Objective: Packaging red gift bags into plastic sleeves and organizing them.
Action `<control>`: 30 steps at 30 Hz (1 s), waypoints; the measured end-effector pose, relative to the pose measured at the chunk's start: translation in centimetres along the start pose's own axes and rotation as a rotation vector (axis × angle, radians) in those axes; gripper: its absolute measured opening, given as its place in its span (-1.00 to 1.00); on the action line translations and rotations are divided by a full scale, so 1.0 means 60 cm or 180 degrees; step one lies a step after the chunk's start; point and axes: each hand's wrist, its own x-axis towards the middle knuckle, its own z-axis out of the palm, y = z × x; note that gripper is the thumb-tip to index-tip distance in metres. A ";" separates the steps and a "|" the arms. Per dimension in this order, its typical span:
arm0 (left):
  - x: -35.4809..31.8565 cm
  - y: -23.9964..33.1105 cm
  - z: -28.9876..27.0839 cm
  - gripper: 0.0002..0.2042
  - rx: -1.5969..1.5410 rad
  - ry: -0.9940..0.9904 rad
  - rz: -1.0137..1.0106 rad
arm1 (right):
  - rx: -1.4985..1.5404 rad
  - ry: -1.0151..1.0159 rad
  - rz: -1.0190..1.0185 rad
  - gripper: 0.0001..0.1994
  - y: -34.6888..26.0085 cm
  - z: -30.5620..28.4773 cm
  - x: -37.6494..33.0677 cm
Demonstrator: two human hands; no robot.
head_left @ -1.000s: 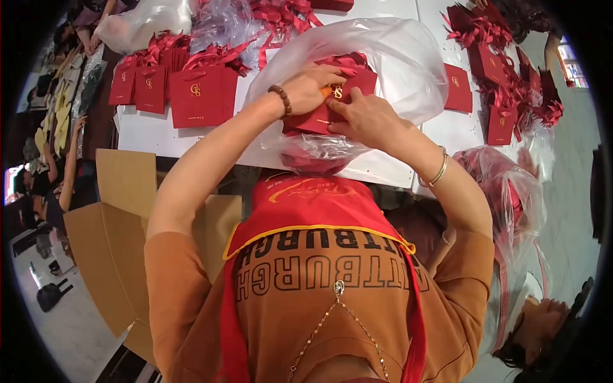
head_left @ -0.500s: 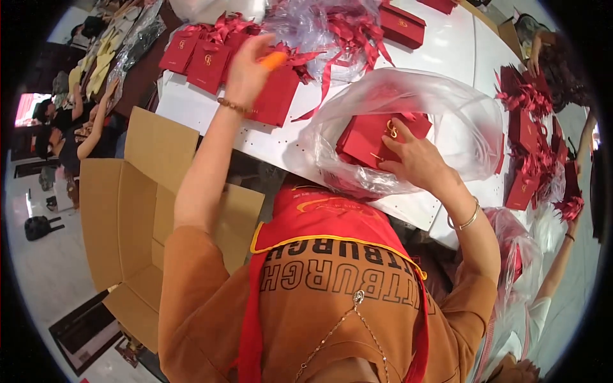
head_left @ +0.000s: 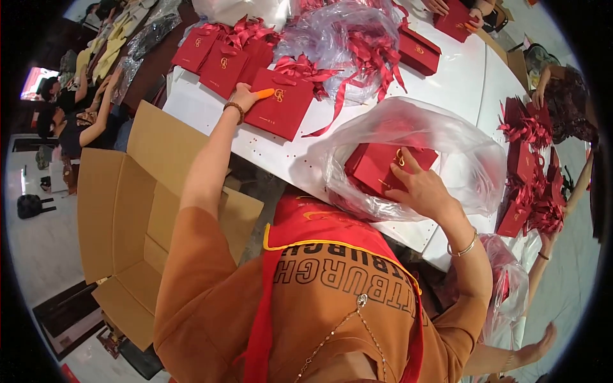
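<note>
The red gift bag (head_left: 279, 105) lies flat on the white table (head_left: 460, 83), and your left hand (head_left: 246, 96) pinches its near edge. Your right hand (head_left: 423, 189), fingers spread, presses on red bags (head_left: 383, 167) inside a clear plastic bag (head_left: 440, 137). An open cardboard box (head_left: 128, 210) stands beside you.

The left hand (head_left: 246, 96) covers a corner of the red bag (head_left: 281, 105) it rests on, so the grip there cannot be made out. The right hand (head_left: 421, 188) hides part of the box (head_left: 383, 163) inside the clear sack (head_left: 447, 137), whose wrinkled film blurs the box's lower edge. The carton (head_left: 121, 210) runs behind the arm
</note>
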 end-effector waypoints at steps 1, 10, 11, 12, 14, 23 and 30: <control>0.000 0.007 0.006 -0.18 0.0086 0.0016 0.0002 | -0.0017 0.0002 -0.0005 -0.45 0.001 0.000 0.000; -0.028 0.025 0.028 -0.47 -0.1815 -0.1682 -0.0558 | -0.0072 0.0209 -0.0106 -0.40 0.010 0.018 0.000; -0.028 0.022 0.030 -0.47 -0.1812 -0.1679 -0.0562 | -0.0078 0.0251 -0.0123 -0.39 0.010 0.019 0.000; -0.025 0.017 0.033 -0.54 -0.1870 -0.1688 -0.0788 | -0.0083 0.0294 -0.0139 -0.38 0.010 0.020 -0.001; -0.030 0.020 0.038 -0.61 -0.1929 -0.1694 -0.1014 | -0.0147 0.0326 -0.0170 -0.38 0.009 0.021 0.000; -0.167 0.199 0.010 -0.36 0.2441 -0.0477 0.1786 | -0.0205 0.0314 -0.0083 -0.39 0.007 0.026 -0.002; -0.171 0.144 0.059 -0.50 0.3272 0.0051 0.2574 | -0.0207 0.0195 0.0007 -0.39 0.001 0.018 0.001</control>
